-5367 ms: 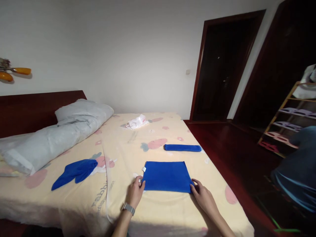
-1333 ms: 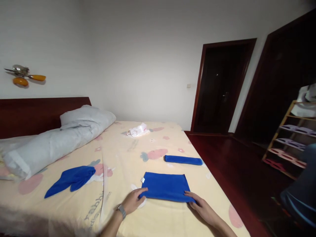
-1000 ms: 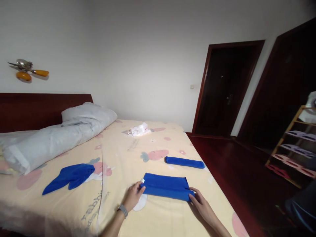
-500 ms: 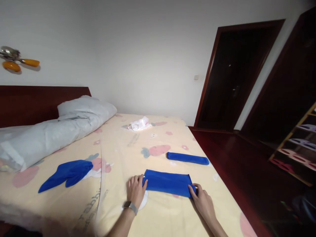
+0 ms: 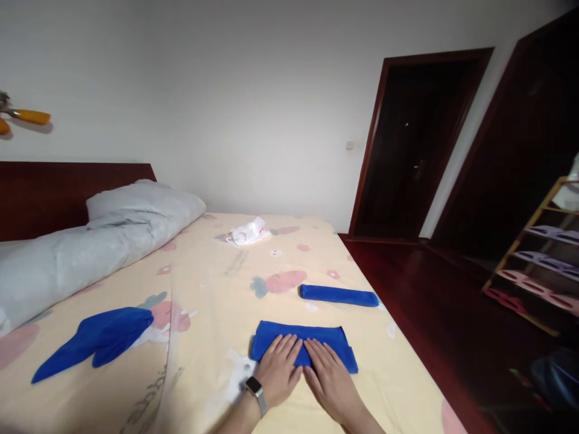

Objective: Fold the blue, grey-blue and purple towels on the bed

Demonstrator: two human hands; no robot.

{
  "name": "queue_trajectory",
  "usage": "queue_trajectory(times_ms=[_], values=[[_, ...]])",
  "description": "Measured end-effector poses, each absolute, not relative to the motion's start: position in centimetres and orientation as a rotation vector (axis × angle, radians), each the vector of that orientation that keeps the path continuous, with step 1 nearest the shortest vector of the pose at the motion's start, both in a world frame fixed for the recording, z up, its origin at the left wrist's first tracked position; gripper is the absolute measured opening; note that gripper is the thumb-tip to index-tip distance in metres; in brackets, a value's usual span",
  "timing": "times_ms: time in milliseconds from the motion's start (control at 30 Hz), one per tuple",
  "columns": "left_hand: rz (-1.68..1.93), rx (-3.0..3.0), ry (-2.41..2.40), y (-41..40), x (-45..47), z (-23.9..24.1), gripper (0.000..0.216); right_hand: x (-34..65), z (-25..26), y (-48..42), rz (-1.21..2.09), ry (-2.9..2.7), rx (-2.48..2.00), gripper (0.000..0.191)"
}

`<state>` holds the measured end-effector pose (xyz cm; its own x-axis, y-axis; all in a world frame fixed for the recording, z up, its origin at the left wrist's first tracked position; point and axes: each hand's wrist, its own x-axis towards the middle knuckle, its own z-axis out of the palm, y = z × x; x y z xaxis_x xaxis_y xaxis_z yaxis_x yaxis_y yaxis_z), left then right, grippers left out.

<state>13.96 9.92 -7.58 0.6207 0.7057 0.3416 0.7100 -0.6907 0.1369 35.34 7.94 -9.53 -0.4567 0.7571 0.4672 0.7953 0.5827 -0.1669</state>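
A blue cloth [image 5: 303, 331], folded into a flat rectangle, lies on the bed in front of me. My left hand [image 5: 281, 366] rests flat on its near half, fingers stretched out; a watch is on that wrist. Beside it my right hand [image 5: 329, 374] also lies flat on the cloth, fingers pointing away from me. Both hands cover part of the near edge. Just beyond is a second blue cloth [image 5: 338, 295], made into a narrow strip. To the left, a crumpled blue cloth [image 5: 102, 337] lies loose.
The bed [image 5: 217, 283] has a patterned yellow sheet. A white plastic bag [image 5: 248, 232] sits toward its far end. A grey quilt [image 5: 122, 235] is bunched along the headboard [image 5: 67, 190]. At right are a dark floor, a door [image 5: 420, 144] and a shoe rack [image 5: 520, 259].
Both hands have left the cloth's side ends and come together at its middle, now flat on it. The cloth's near part looks folded over. The view has shifted slightly right.
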Motion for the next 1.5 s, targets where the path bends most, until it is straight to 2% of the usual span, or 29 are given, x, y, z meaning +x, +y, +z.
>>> queue_trajectory(times_ms=[267,533,633,767,867,1067,1267,1400,1500], values=[[-0.535,-2.83,-1.319,11.8,7.0,-8.5,0.067,42.8,-11.1,8.1,0.096,-2.218,-1.478,0.064],[-0.583,-2.873,-1.437,13.2,6.4,-8.4,0.078,43.7,-10.9,9.0,0.254,-2.203,-1.591,0.063],[-0.579,-2.883,-1.46,13.4,6.2,-8.4,0.076,43.9,-10.9,9.4,0.266,-2.186,-1.596,0.06],[-0.637,-2.898,-1.475,13.4,6.1,-8.3,0.07,43.9,-10.6,9.6,0.312,-2.12,-1.597,0.058],[-0.802,-2.937,-1.605,13.4,5.7,-8.0,0.062,43.7,-9.6,9.5,0.466,-2.002,-1.588,0.057],[-1.391,-2.986,-2.005,15.9,4.9,-7.5,0.018,43.9,-7.8,10.3,0.853,-1.686,-1.46,0.047],[-1.694,-2.63,-2.153,20.0,5.9,-8.9,0.049,44.0,-8.7,14.3,0.652,-1.631,-1.605,0.052],[-1.54,-2.435,-2.152,20.9,6.1,-10.5,0.039,43.9,-10.3,15.6,0.548,-1.594,-1.68,0.055],[-1.417,-2.386,-2.126,20.9,6.0,-10.7,0.028,43.9,-11.1,15.8,0.469,-1.634,-1.706,0.05]])
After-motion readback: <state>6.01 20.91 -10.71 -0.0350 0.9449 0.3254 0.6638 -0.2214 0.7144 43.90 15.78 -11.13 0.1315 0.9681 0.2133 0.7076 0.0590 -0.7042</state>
